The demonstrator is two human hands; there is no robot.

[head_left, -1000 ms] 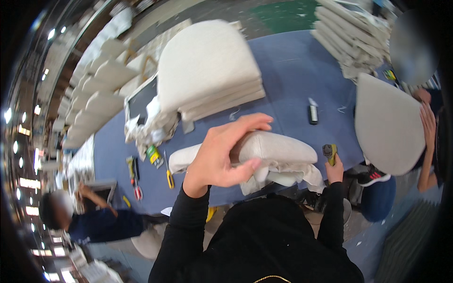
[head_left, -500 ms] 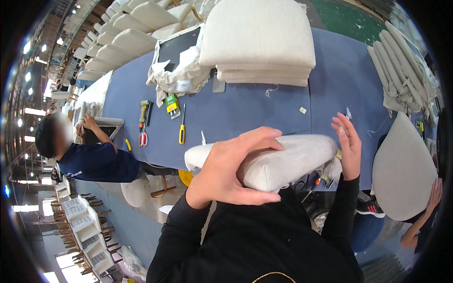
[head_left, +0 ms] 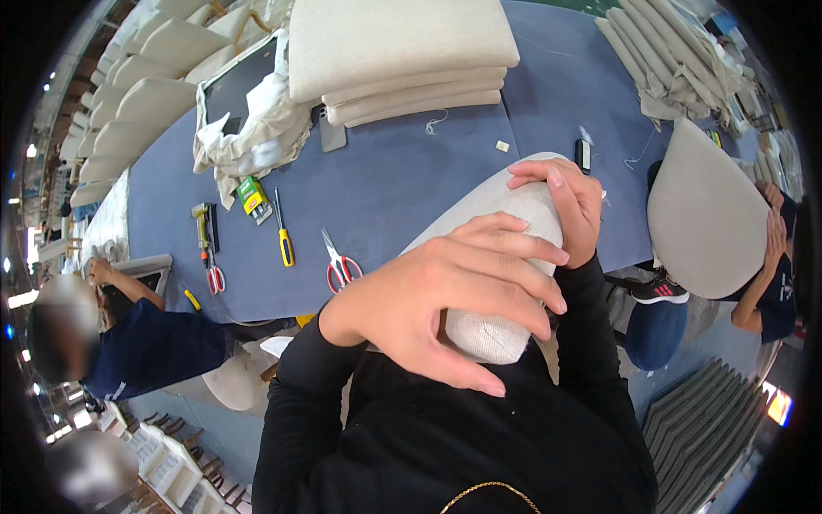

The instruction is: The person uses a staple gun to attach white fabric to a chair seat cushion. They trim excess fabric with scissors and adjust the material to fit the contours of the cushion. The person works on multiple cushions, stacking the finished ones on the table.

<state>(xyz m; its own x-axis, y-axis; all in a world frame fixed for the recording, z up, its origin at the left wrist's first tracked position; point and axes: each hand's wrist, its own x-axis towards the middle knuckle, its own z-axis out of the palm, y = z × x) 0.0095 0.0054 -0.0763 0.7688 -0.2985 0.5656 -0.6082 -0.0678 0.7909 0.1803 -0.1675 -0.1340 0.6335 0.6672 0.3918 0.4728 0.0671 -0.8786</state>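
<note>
Turning the pale cushion (head_left: pixel 538 210) from nearly crosswise half a second ago to a slant, with one corner toward the person in black (head_left: pixel 479 428), and bringing the right hand (head_left: pixel 577 210) from open air onto its far part. Holding it now at the near side of the blue table (head_left: pixel 385 188); cannot tell about any rest on the tabletop. Spreading the left hand (head_left: pixel 445 287) wide over the near part, with fingers laid across the fabric and thumb well apart, not clamped. Curling the right hand over the far edge, apparently in a light hold.

Covered in smooth cloth on the visible face and near corner, so probably well along. Cannot see the underside, so cannot judge any work left there. Beyond, a stack of cushions (head_left: pixel 402 43), seemingly covered too; to its left, a dark panel (head_left: pixel 244 86) with rumpled cloth (head_left: pixel 257 150) loose around it, likely unfinished. Lying out of hand on the table: red-handled scissors (head_left: pixel 340 267), a yellow-handled screwdriver (head_left: pixel 285 244) and a green box (head_left: pixel 253 197).
</note>
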